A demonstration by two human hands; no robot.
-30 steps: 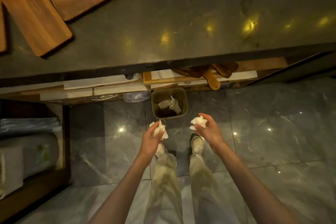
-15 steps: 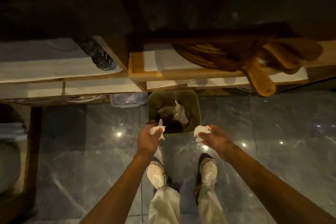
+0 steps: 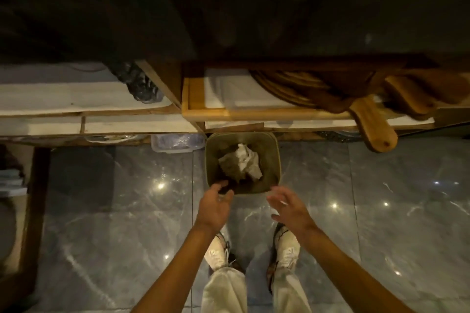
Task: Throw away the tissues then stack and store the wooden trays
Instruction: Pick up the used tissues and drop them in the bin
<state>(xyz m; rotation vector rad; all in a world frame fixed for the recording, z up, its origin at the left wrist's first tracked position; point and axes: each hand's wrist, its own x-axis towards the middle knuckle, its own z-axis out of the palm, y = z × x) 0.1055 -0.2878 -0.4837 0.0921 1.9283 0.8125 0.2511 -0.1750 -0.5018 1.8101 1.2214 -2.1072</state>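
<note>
Both hands, the left hand (image 3: 216, 207) and right hand (image 3: 290, 207), hover empty with fingers spread at the near rim of the bin (image 3: 211, 160) on the floor, crumpled tissues (image 3: 241, 162) inside it, so stacking and storing the wooden trays, out of view, remains.

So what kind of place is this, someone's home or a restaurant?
Probably a restaurant or café service area: wooden serving boards stacked on under-counter shelves, a small waste bin on a polished stone floor.
</note>
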